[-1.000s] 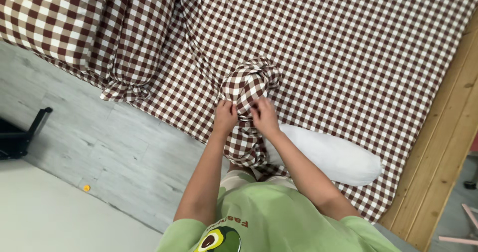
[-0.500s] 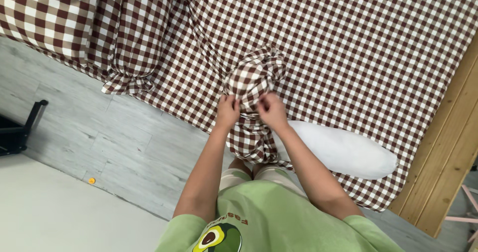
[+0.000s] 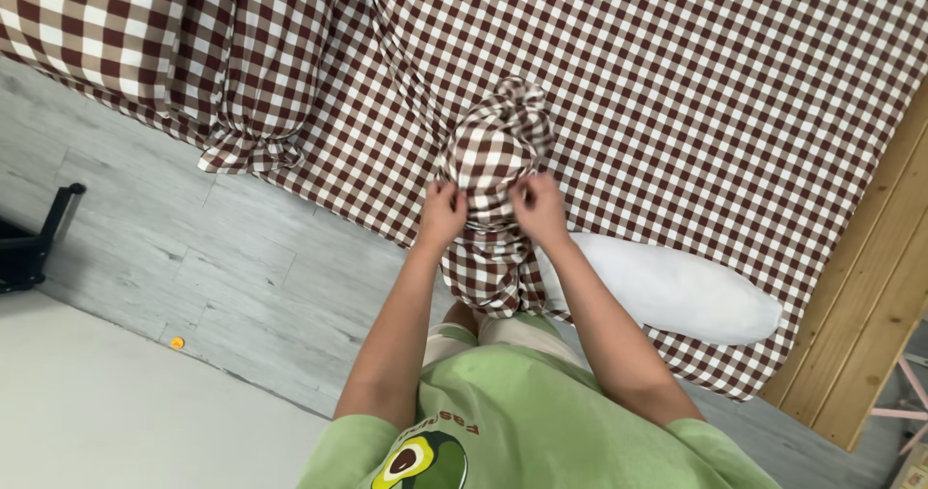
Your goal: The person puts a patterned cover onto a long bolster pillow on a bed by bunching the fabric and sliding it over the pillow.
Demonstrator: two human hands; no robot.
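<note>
A brown-and-white checked pillowcase [image 3: 493,156] is bunched up in front of me over the edge of the bed. My left hand [image 3: 442,215] grips its left side and my right hand [image 3: 539,211] grips its right side, fingers curled into the cloth. The lower part of the pillowcase [image 3: 488,276] hangs down toward my knees. A bare white pillow [image 3: 667,291] lies on the bed just right of my right forearm, touching the cloth.
The bed is covered by a checked sheet [image 3: 696,83]. A checked duvet [image 3: 116,35] droops over the bed's far left corner. A wooden bed frame [image 3: 870,305] runs along the right. Grey plank floor [image 3: 213,267] lies left, with a black stand [image 3: 34,247] and a small orange bit [image 3: 177,342].
Both hands have shifted slightly up and apart on the pillowcase, and the bunched cloth has risen a little. The view has drifted, showing more of the white pillow.
</note>
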